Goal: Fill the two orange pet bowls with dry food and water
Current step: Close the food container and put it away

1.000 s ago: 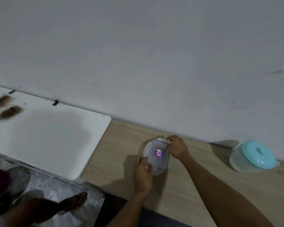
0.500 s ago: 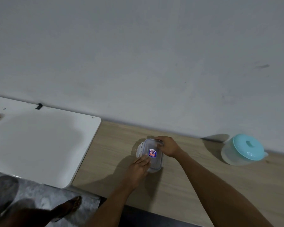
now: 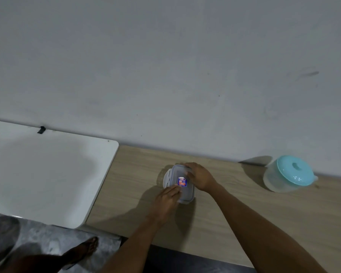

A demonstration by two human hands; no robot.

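the right hand (image 3: 200, 177) is curled over the far right edge of a small clear container (image 3: 186, 200), its fingers bent down round the rim and gripping it. the left hand (image 3: 168, 196) lies looser, fingers nearly straight and resting flat on the near corner of the lid (image 3: 176, 172), just below a blue and red sticker (image 3: 182, 181). whether its thumb hooks under the rim i cannot tell. the container sits between the two hands on a wooden table (image 3: 234, 213), and a pale side flap (image 3: 166, 179) juts out past the left fingertips. well off to the right of the right hand, close to the wall (image 3: 165, 75), stands a teal-topped tub (image 3: 291, 172). left of the left hand a white table (image 3: 47, 174) lies beside the wooden one. below the left forearm a foot (image 3: 87, 247) in a sandal stands on the grey floor (image 3: 37, 239). both forearms reach up from the bottom edge and converge on the container, the right wrist bent inward.
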